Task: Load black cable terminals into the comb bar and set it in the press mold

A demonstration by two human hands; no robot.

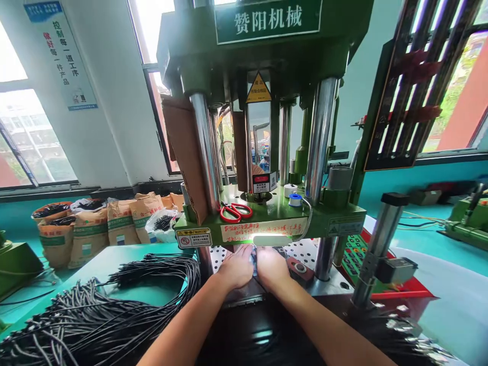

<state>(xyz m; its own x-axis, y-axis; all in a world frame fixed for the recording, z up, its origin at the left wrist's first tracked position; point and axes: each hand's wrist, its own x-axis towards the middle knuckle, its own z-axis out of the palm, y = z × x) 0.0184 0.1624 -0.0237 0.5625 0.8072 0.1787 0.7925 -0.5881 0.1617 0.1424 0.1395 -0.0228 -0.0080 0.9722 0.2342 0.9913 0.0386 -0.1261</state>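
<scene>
Both hands reach under the green press [267, 229], side by side at the metal tooling on its lower plate. My left hand [237, 267] has its fingers together, pointing forward into the lit gap. My right hand [272, 265] is curled close beside it, fingers bent and mostly hidden. Whatever they grip between them is too small and covered to make out. A thin dark cable [262, 284] trails from between the hands toward me. Just right of my right hand, a brownish metal block [300, 269] with a round fitting rests on the plate.
Bundles of black cables [95, 310] cover the left table, and more cable ends [407, 330] lie at right. Red-handled scissors [236, 212] and a blue tape roll [295, 200] sit on the press ledge. A metal post [375, 249] stands at right.
</scene>
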